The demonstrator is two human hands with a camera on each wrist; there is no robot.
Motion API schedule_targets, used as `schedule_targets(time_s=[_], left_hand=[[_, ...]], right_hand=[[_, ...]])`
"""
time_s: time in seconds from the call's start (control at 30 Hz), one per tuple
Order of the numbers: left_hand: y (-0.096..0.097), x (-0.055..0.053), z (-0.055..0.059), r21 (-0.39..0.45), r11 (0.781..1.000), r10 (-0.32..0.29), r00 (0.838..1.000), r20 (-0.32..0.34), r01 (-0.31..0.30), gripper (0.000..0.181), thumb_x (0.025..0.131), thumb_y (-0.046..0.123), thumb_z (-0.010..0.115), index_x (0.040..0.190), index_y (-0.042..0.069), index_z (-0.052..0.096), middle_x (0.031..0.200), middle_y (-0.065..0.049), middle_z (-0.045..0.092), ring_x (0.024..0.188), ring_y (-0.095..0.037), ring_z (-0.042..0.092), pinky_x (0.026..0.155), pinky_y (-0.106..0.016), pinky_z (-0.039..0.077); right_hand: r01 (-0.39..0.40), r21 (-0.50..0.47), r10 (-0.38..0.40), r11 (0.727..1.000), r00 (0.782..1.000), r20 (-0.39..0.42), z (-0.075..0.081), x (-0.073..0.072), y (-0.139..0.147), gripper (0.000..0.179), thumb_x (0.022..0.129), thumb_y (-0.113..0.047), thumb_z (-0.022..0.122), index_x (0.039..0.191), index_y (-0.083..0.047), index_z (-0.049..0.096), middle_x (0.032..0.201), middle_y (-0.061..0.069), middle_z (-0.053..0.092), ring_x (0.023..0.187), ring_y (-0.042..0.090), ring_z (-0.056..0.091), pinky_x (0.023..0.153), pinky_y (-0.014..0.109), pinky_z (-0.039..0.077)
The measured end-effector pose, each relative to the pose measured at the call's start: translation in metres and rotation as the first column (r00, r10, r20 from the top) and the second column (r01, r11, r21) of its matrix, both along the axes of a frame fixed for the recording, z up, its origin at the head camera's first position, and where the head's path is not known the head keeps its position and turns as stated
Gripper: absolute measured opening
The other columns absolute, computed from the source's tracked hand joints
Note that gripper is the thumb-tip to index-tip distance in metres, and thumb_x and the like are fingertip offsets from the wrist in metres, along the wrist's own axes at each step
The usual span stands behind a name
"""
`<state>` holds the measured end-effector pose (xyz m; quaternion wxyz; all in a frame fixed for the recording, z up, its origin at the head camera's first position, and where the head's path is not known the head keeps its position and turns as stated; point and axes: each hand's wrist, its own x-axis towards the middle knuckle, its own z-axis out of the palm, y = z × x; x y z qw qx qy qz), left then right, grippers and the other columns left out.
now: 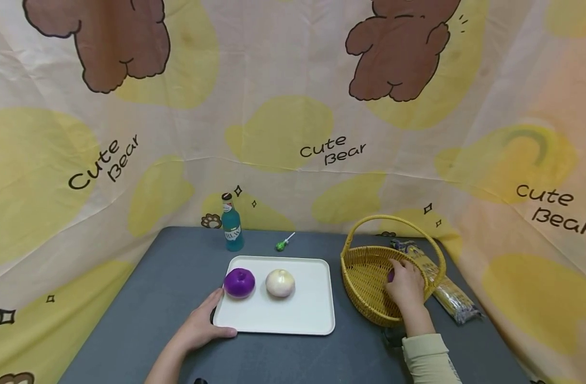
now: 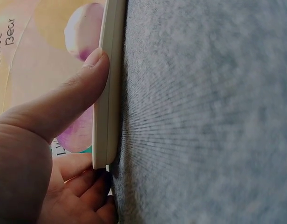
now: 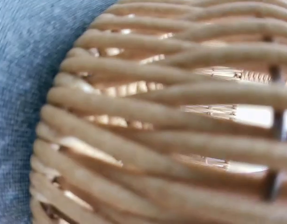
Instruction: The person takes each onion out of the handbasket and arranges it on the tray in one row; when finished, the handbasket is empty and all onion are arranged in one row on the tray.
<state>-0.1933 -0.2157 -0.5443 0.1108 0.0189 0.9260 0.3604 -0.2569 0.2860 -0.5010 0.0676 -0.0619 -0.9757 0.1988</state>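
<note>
My left hand (image 1: 203, 323) holds the near left corner of a white rectangular tray (image 1: 302, 314), thumb along the near edge and fingers at the left side. In the left wrist view the thumb presses the tray's rim (image 2: 106, 116). On the tray sit a purple onion (image 1: 239, 283) at the left and a white onion (image 1: 280, 283) near the middle. My right hand (image 1: 406, 282) reaches into a yellow woven basket (image 1: 365, 298) and grips a purple thing (image 1: 390, 276), mostly hidden by the fingers. Only the basket's weave (image 3: 157, 112) fills the right wrist view.
A teal bottle (image 1: 232, 226) stands at the back left, with a green lollipop (image 1: 280, 245) lying behind the tray. Right of the basket lies a long clear packet (image 1: 451, 293), partly behind the handle (image 1: 394, 217). A patterned cloth (image 1: 274, 133) hangs behind the grey table (image 1: 149, 298).
</note>
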Motion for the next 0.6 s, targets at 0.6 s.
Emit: schedule_targets(time_s=[0.6], left_hand=[[-0.0001,0.0011,-0.0011,0.009,1.000,0.005,1.000,-0.006,-0.005,0.126,0.065,0.050,0.092,0.159,0.001,0.024,0.163,-0.027,0.025,0.147,-0.053,0.026,0.111,-0.072,0.027]], right_hand=[[0.045,0.008,-0.044,0.999,0.997,-0.062,-0.0056,0.0010,0.0056,0.069,0.078,-0.012,0.080,0.123,0.026,0.043,0.120,0.045,0.049,0.110,0.062,0.051,0.096,0.068,0.043]])
